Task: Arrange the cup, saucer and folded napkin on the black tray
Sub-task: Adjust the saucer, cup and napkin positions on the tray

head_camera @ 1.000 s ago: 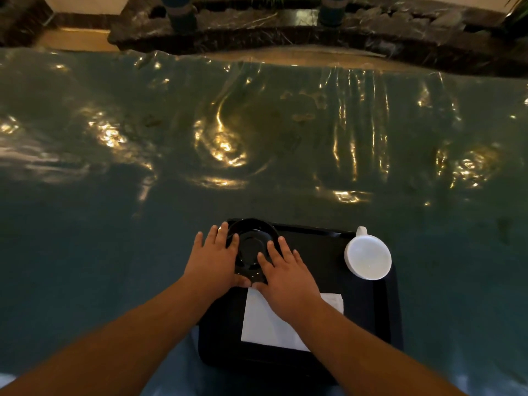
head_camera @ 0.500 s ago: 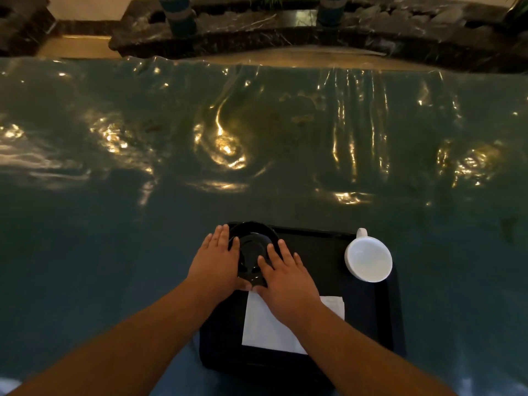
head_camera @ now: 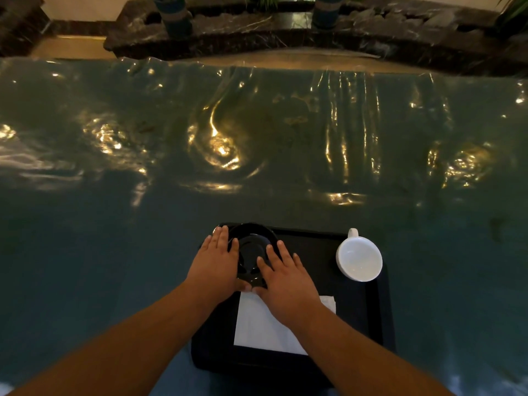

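Observation:
A black tray (head_camera: 380, 310) lies at the near edge of the table. In its far left corner sits a black saucer (head_camera: 253, 250). My left hand (head_camera: 215, 264) rests flat on the saucer's left side and my right hand (head_camera: 285, 277) on its right side, thumbs meeting at its near rim. A white folded napkin (head_camera: 257, 327) lies on the tray's near half, partly under my right wrist. A white cup (head_camera: 359, 258) stands upright at the tray's far right, handle pointing away, untouched.
The table (head_camera: 257, 152) is covered with a shiny, wrinkled dark green sheet that reflects lights. Beyond its far edge runs a dark marble ledge (head_camera: 257, 32) with two blue planters and stones.
Both hands stay on the saucer with only a small shift; the saucer, napkin and cup keep their places on the tray.

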Demonstrator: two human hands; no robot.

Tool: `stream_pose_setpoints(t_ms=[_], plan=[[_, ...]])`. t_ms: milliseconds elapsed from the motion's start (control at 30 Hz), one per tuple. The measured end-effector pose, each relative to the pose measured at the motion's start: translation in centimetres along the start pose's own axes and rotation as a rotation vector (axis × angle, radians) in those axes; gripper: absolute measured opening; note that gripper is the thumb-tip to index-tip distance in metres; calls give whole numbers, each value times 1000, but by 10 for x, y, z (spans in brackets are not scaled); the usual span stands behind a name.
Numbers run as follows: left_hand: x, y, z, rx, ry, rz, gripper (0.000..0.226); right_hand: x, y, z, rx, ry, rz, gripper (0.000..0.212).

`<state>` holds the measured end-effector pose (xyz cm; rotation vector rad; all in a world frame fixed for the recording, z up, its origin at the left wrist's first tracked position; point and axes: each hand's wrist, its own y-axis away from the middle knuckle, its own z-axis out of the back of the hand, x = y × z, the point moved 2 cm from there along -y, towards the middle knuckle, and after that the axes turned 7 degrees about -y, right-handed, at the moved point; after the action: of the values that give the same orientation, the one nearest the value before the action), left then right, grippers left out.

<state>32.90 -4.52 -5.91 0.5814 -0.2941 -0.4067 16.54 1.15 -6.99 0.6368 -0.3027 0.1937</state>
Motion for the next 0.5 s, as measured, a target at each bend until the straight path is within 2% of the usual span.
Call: stream_pose_setpoints(t_ms=[500], plan=[[-19, -1, 8, 8, -20, -10, 114, -15, 12, 1, -3, -3, -15, 70]])
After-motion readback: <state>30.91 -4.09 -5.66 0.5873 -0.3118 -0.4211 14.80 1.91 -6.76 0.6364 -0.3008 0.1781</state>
